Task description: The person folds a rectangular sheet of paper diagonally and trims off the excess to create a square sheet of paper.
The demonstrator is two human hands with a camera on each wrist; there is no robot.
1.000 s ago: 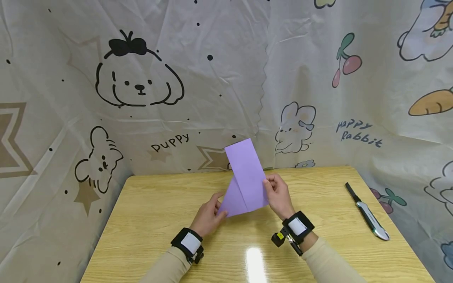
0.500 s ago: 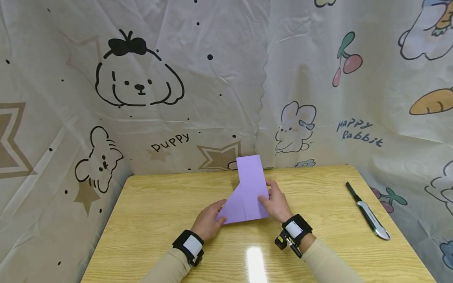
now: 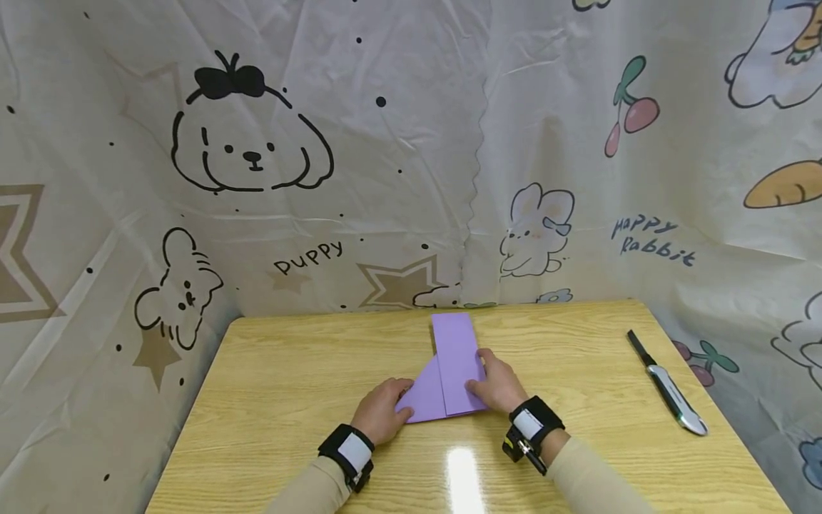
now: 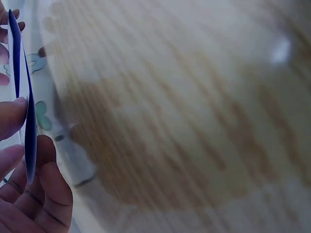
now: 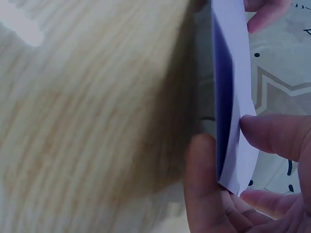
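A folded sheet of purple paper [image 3: 457, 360] is held over the middle of the table, its tall strip pointing away and a slanted flap at its left. My left hand [image 3: 380, 410] pinches the lower left corner of the flap. At the lower right edge my right hand [image 3: 502, 384] grips the paper, thumb on the front face. In the right wrist view the paper [image 5: 245, 92] stands edge-on with a gap between its layers, thumb on one side and fingers on the other. The left wrist view also shows the paper [image 4: 30, 145] edge-on between thumb and fingers.
A knife [image 3: 674, 400] with a black blade and a grey and green handle lies at the right of the wooden table [image 3: 289, 371]. Behind the table hangs a pale curtain [image 3: 417, 178] printed with cartoon animals. Light glares off the table's front.
Both hands have brought the paper down and nearer. Its tilted strip has turned more upright, and its top has dropped below the table's back edge. The right hand has slid lower along the paper.
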